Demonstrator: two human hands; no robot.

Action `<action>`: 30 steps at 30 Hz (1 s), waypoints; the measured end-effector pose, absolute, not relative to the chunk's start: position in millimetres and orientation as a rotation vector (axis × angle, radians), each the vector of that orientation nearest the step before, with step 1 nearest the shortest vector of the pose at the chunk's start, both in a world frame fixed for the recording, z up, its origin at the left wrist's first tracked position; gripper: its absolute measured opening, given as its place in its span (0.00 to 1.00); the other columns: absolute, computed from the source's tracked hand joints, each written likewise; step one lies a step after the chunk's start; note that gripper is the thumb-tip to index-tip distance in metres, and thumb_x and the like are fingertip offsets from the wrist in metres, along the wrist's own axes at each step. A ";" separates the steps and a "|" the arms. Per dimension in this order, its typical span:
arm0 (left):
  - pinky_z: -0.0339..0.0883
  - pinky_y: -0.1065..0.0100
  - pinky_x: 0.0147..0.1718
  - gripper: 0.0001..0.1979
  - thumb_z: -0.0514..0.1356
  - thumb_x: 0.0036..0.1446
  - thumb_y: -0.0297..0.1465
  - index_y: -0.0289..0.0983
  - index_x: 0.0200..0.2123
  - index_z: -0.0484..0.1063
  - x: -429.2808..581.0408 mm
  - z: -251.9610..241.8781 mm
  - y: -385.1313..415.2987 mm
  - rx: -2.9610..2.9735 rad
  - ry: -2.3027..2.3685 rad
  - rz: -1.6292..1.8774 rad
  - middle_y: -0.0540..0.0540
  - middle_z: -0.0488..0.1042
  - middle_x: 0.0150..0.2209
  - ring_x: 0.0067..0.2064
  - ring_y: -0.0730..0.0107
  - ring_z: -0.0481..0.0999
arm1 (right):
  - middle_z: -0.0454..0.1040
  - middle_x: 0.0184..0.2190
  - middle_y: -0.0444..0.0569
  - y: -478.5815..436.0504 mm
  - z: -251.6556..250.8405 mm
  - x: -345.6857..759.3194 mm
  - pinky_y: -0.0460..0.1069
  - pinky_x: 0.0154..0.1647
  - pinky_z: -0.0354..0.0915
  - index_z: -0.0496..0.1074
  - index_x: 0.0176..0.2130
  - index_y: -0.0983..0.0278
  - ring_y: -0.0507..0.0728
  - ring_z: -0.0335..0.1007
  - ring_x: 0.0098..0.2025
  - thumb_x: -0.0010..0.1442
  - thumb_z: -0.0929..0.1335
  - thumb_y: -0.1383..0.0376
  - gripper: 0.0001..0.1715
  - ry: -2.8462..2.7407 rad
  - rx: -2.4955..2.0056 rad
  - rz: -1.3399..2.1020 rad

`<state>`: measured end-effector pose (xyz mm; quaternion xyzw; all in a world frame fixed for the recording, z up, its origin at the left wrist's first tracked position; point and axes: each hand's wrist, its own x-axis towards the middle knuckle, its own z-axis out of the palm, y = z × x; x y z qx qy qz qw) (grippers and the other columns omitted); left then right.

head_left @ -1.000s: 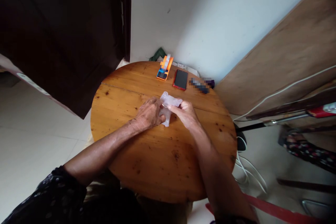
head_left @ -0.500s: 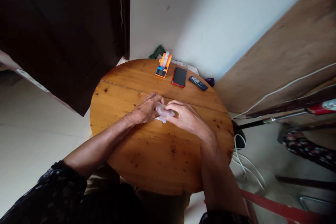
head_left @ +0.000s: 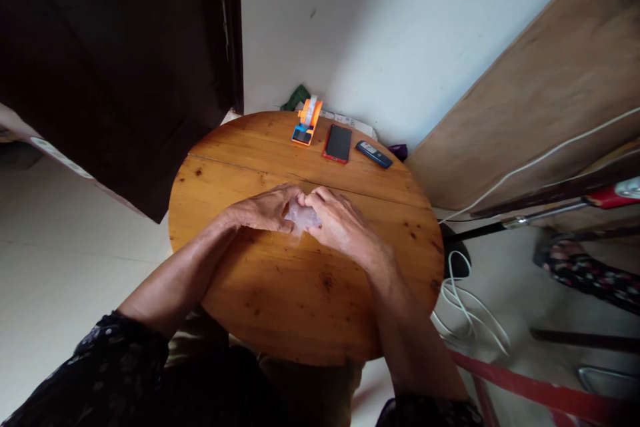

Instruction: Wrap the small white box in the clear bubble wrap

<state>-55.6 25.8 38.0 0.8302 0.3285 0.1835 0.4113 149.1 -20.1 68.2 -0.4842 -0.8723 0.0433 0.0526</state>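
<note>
Between my two hands, low over the middle of the round wooden table (head_left: 300,307), is a crumpled piece of thin, translucent whitish plastic (head_left: 303,216). My left hand (head_left: 270,209) grips its left side, thumb and fingers curled around the edge. From the other side my right hand (head_left: 340,223) holds it with bent fingers. The fingertips of both hands nearly meet at the top of the plastic. A loose flap hangs down toward the tabletop. Whether anything is inside the plastic I cannot tell.
Toward the wall stand an orange tape dispenser (head_left: 307,121), a phone (head_left: 338,143) with a red edge and a dark blue handheld device (head_left: 374,154). White cables (head_left: 463,300) lie on the floor at the right, near a red metal frame (head_left: 530,383). Another person's foot (head_left: 565,253) shows there.
Both hands have shifted slightly left with the plastic and drawn closer together. My left hand has turned so its thumb and fingers close on the side. The camera view has moved slightly.
</note>
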 end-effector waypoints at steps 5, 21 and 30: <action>0.64 0.69 0.36 0.11 0.63 0.48 0.25 0.38 0.37 0.69 -42.6 29.8 23.8 2.050 0.926 0.627 0.50 0.72 0.37 0.36 0.71 0.69 | 0.75 0.50 0.54 -14.8 64.6 149.3 0.55 0.51 0.66 0.73 0.52 0.63 0.63 0.73 0.52 0.57 0.70 0.73 0.23 -2.616 -1.466 0.145; 0.59 0.71 0.29 0.09 0.60 0.56 0.34 0.33 0.34 0.74 -39.6 36.7 27.2 1.671 1.149 0.576 0.50 0.73 0.28 0.30 0.71 0.69 | 0.76 0.32 0.44 7.2 53.2 167.5 0.48 0.31 0.62 0.72 0.38 0.62 0.54 0.70 0.32 0.58 0.71 0.54 0.15 -2.184 -1.309 1.022; 0.63 0.66 0.34 0.16 0.60 0.58 0.42 0.34 0.35 0.77 -47.6 44.0 32.5 1.802 1.201 0.454 0.46 0.76 0.30 0.34 0.65 0.73 | 0.76 0.55 0.55 17.0 31.1 170.7 0.59 0.53 0.73 0.67 0.62 0.60 0.65 0.76 0.54 0.48 0.79 0.59 0.44 -1.958 -1.269 1.122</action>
